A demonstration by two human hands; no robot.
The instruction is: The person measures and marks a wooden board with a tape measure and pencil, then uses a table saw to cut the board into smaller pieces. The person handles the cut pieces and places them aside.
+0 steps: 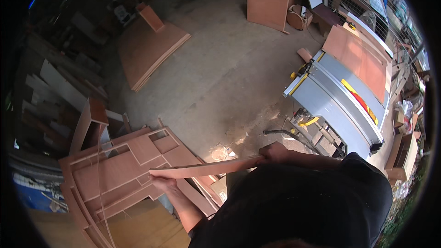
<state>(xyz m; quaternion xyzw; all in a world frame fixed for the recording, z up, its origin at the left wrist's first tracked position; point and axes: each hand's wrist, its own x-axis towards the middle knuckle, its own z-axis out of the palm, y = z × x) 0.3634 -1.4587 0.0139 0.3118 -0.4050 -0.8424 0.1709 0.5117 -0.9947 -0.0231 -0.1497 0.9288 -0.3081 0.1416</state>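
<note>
Head view: dark shirt (308, 206) seen nearest, lower edge. Long, thin wooden strip (206, 169) held out in front of the body, roughly crosswise, near lower centre. Left end gripped by left hand (163, 183), closed on it; right end gripped by right hand (274, 152), also closed, exact finger placement not clear. Below strip and to the left, wooden panels (108, 174) with rectangular openings are laid overlapping; a tall open wooden box (89, 124) is stood just beyond. To the right, a grey table saw (321, 89) is seen, with yellow-and-red slot piece (359, 102) in its top; a reddish wooden sheet (353, 59) is laid across its far part. Farther off, sheets (151, 53) are stacked on the concrete floor (216, 78), a small block (151, 17) placed on top. Another panel (267, 9) is propped at far right of centre.
</note>
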